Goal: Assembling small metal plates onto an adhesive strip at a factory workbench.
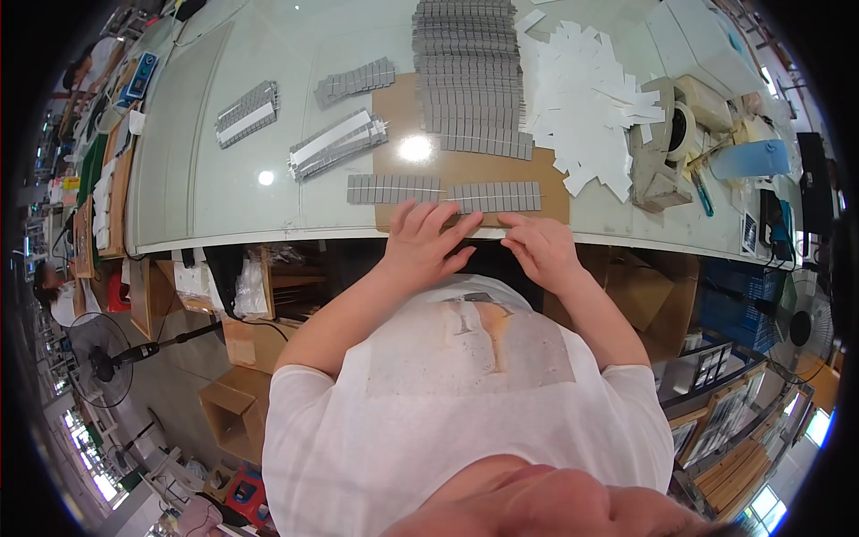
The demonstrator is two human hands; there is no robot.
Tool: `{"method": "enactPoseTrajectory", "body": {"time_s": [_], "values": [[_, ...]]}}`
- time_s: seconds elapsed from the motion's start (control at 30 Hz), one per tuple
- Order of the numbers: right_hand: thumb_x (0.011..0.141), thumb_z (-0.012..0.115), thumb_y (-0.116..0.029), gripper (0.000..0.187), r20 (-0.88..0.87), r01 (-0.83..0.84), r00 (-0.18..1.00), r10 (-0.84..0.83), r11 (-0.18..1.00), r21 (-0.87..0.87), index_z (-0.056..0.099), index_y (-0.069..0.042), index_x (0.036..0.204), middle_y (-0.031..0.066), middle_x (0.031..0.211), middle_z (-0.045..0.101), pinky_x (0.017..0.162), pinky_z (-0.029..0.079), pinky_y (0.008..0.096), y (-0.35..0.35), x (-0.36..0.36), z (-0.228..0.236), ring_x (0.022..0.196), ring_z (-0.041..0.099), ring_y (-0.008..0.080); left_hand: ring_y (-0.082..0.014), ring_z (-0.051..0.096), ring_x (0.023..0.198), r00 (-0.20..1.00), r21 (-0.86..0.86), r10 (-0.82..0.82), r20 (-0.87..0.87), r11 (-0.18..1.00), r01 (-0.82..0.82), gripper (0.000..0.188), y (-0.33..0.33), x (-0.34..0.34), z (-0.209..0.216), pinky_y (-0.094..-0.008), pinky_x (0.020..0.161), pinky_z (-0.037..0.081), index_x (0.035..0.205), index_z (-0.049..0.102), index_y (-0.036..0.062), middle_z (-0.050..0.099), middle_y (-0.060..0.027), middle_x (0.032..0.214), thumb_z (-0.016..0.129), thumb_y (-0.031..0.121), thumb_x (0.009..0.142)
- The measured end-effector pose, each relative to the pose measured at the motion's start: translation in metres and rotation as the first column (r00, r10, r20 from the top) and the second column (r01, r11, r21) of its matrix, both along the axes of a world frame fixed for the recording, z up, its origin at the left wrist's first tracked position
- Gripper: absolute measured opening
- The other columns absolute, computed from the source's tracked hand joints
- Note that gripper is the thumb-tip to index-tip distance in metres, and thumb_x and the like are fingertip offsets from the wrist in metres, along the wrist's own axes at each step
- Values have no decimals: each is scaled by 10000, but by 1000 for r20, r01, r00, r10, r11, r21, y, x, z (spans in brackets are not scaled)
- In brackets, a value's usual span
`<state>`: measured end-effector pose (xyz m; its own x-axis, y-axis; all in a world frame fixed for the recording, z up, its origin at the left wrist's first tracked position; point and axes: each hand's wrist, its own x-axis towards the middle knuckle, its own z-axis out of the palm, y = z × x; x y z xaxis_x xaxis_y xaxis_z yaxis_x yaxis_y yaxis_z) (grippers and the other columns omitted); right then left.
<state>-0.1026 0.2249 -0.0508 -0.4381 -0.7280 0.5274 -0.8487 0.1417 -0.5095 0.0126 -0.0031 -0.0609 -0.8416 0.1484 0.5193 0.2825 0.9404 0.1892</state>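
Two grey segmented strips lie end to end near the table's front edge: a left strip [394,189] and a right strip [495,196]. My left hand [423,240] is spread palm down, its fingertips at the near edge of these strips where they meet. Nothing shows in its grip. Close by, my right hand [544,251] has its index finger stretched along the front edge of the brown board [553,183], with the other fingers bent. Between the hands, a narrow white piece [490,233] shows at the table edge.
Beyond the strips stands a long stack of grey strips [470,89]. Right of it spreads a pile of white paper strips [586,107]. Smaller bundles [338,145] lie to the left. A tape dispenser [667,143] and a blue bottle [750,159] stand at the right.
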Motion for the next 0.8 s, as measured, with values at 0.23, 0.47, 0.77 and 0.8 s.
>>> {"method": "enactPoseTrajectory", "body": {"time_s": [0.23, 0.47, 0.77, 0.8], "values": [[845, 780, -77, 191, 47, 34, 998, -35, 999, 33, 632, -60, 963, 115, 1117, 753, 653, 553, 381, 19, 7, -2, 819, 713, 292, -213, 503, 1114, 992, 78, -42, -123, 996, 52, 491, -25, 8, -12, -421, 978, 384, 1173, 727, 191, 596, 25, 1156, 813, 286, 699], [863, 774, -57, 177, 235, 11, 972, 4, 998, -64, 654, -38, 991, 110, 945, 720, 644, 547, 368, 24, 9, -7, 752, 682, 299, -211, 513, 1092, 990, 83, -39, -132, 995, 51, 457, -27, 6, -10, -407, 967, 384, 1158, 731, 180, 608, 31, 1140, 799, 279, 717], [1000, 641, 25, 127, 914, 168, 317, 254, 933, -317, 661, 10, 1124, 58, 909, 673, 661, 578, 264, 9, 6, 1, 766, 659, 114, -202, 516, 1095, 992, 67, -42, -116, 996, 50, 444, -22, 4, -6, -409, 997, 375, 1177, 734, 175, 616, 26, 1144, 779, 299, 753], [995, 642, 30, 135, 908, 155, 355, 223, 944, -293, 660, 12, 1128, 65, 908, 670, 656, 581, 271, 4, 7, 2, 754, 662, 120, -205, 517, 1071, 991, 52, -47, -126, 997, 54, 440, -22, 3, -6, -404, 983, 370, 1171, 744, 168, 623, 22, 1119, 771, 303, 753]]}}
